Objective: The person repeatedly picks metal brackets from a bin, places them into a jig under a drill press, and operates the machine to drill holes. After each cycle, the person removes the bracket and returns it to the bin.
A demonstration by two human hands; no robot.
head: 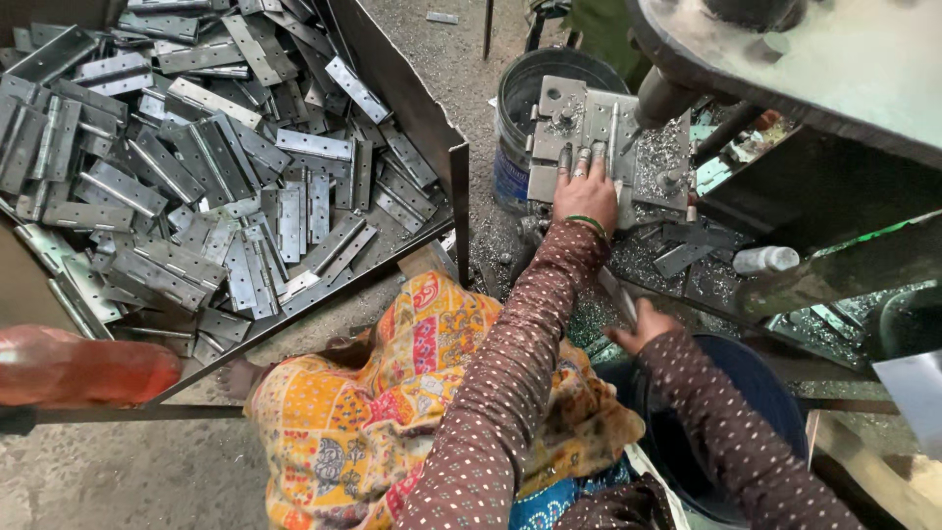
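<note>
**Steel hinge pinned flat under the drill**

Steel everywhere — a deep heap of flat hinges [196,167] filling the metal bin [412,108] on the left, still waiting by the look of it. Left hand [586,191] stretched forward, fingers [583,160] spread and pressed flat on an opened hinge [579,123] lying on the machine table [667,157], just beside the drill spindle [659,98] coming down from above. Right hand [640,326] lower and nearer the body, curled at the table edge; whether pinching anything or merely resting there, cannot tell — fingers mostly hidden. Bright metal shavings [662,147] scattered thick around the hinge and across the lower ledge, a sign of plenty of drilling done. A few darker plates [682,257] lying loose among the shavings. Grey bucket [535,83] standing behind the hinge, a dark blue tub [746,393] under the right forearm. Judged from the pile — a large share left, one piece in hand, count of finished pieces not visible.
</note>
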